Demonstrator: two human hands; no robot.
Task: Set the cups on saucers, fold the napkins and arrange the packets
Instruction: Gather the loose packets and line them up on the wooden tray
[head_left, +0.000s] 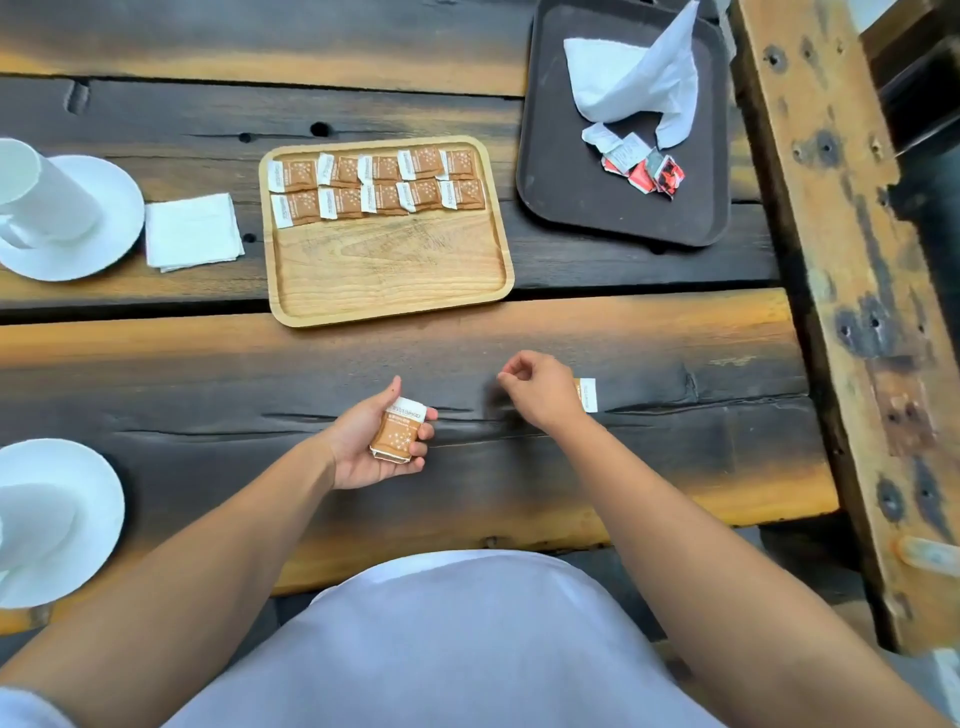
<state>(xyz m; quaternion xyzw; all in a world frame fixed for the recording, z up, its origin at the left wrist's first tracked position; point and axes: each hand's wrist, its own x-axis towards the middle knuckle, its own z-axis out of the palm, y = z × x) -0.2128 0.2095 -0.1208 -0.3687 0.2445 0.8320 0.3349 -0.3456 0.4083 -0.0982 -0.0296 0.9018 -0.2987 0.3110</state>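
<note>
My left hand (371, 447) is palm up over the near table plank, shut on a small stack of brown-and-white packets (399, 430). My right hand (540, 392) hovers to its right, back up, fingers curled with thumb and forefinger pinched. One more packet (588, 395) pokes out from under its far side; whether the hand holds it is unclear. The wooden tray (387, 275) carries two rows of several brown packets (378, 186) along its far edge. A folded napkin (193, 231) lies left of the tray. Two white cups sit on saucers (111, 208) (78, 467) at the left.
A dark tray (566, 192) at the back right holds a crumpled napkin (636, 83) and torn red-and-white wrappers (647, 169). A rough wooden beam (841, 291) runs along the table's right side. The near half of the wooden tray is bare.
</note>
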